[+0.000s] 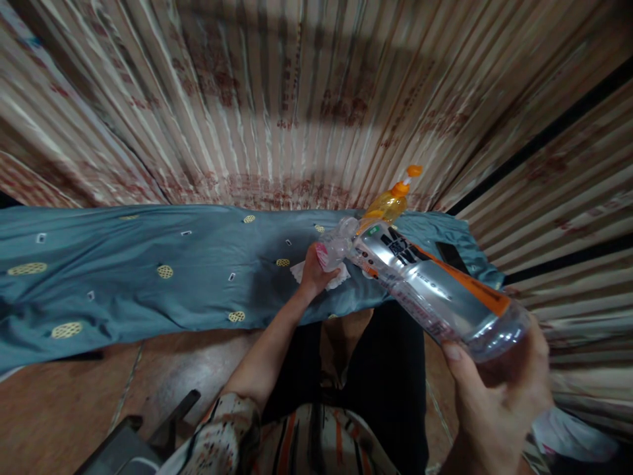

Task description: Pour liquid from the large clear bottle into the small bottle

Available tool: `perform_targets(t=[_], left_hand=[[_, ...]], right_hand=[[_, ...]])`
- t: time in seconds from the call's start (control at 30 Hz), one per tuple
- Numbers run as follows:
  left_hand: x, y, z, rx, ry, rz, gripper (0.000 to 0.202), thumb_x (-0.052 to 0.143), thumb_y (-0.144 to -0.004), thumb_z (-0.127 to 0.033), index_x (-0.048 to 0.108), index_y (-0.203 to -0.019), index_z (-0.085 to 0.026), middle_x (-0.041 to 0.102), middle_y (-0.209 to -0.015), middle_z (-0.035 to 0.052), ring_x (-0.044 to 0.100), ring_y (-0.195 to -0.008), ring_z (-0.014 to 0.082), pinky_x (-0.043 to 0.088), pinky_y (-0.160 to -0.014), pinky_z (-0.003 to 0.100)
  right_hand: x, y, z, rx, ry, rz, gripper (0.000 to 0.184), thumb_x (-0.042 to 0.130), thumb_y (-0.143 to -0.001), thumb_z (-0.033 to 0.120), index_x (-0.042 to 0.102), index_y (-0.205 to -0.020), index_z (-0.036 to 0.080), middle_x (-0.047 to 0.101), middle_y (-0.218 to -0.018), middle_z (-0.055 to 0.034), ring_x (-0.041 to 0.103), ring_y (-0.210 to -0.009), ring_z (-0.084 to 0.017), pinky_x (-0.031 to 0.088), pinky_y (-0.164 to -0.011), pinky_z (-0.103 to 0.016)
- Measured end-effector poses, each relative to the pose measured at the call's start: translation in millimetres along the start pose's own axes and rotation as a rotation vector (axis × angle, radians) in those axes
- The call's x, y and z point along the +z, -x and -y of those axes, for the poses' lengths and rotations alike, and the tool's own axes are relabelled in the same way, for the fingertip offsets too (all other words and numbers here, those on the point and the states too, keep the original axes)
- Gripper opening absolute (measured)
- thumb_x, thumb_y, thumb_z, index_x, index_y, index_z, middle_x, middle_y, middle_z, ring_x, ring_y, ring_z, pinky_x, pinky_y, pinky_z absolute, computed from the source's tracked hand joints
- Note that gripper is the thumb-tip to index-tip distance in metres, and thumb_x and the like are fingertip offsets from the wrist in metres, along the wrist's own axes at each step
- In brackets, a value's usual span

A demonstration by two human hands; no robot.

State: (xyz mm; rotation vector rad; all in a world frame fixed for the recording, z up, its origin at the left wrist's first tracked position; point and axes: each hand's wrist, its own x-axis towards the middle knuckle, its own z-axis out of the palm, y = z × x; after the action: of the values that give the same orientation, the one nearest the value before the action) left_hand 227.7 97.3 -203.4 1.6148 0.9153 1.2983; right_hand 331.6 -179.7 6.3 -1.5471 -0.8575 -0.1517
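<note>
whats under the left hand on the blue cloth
A crumpled white tissue lies under the left hand, on the blue patterned cloth. The hand and the neck end of the silver-labelled plastic bottle cover the tissue's middle, so what lies directly beneath cannot be seen.

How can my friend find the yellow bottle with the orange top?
Find the long blue cloth with gold dots. At its far edge, a see-through yellow plastic bottle peeks out behind the big clear silver-labelled bottle in the right hand. Only it is yellow, with an orange spout.

Home: pleated curtain (297,99), blue patterned cloth (123,284), tiled floor (64,402).
</note>
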Motion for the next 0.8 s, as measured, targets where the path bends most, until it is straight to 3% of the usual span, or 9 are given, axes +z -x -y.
perform_targets(t=[0.53, 0.8], left_hand=[[0.1, 0.7, -2.9, 0.023, -0.035, -0.016, 0.08, 0.101, -0.059, -0.026, 0.057, -0.126, -0.026, 0.068, -0.125, 0.0076, 0.071, -0.12, 0.0363, 0.059, -0.112, 0.061], [-0.3, 0.3, -2.6, 0.009, -0.032, 0.006, 0.08, 0.101, -0.06, -0.025, 0.058, -0.128, -0.025, 0.068, -0.13, 0.0115, 0.068, -0.128, 0.0393, 0.055, -0.118, 0.064]], right_hand=[[-0.4, -0.7, -1.4, -0.005, -0.009, 0.008, 0.1, 0.104, -0.071, 0.042, 0.063, -0.158, 0.017, 0.069, -0.149, -0.0155, 0.066, -0.135, -0.036, 0.054, -0.119, -0.058], [-0.8, -1.9, -3.1, -0.03, -0.017, 0.007, 0.1, 0.105, -0.07, 0.039, 0.062, -0.158, 0.016, 0.069, -0.149, -0.0162, 0.065, -0.137, -0.037, 0.052, -0.122, -0.059]])
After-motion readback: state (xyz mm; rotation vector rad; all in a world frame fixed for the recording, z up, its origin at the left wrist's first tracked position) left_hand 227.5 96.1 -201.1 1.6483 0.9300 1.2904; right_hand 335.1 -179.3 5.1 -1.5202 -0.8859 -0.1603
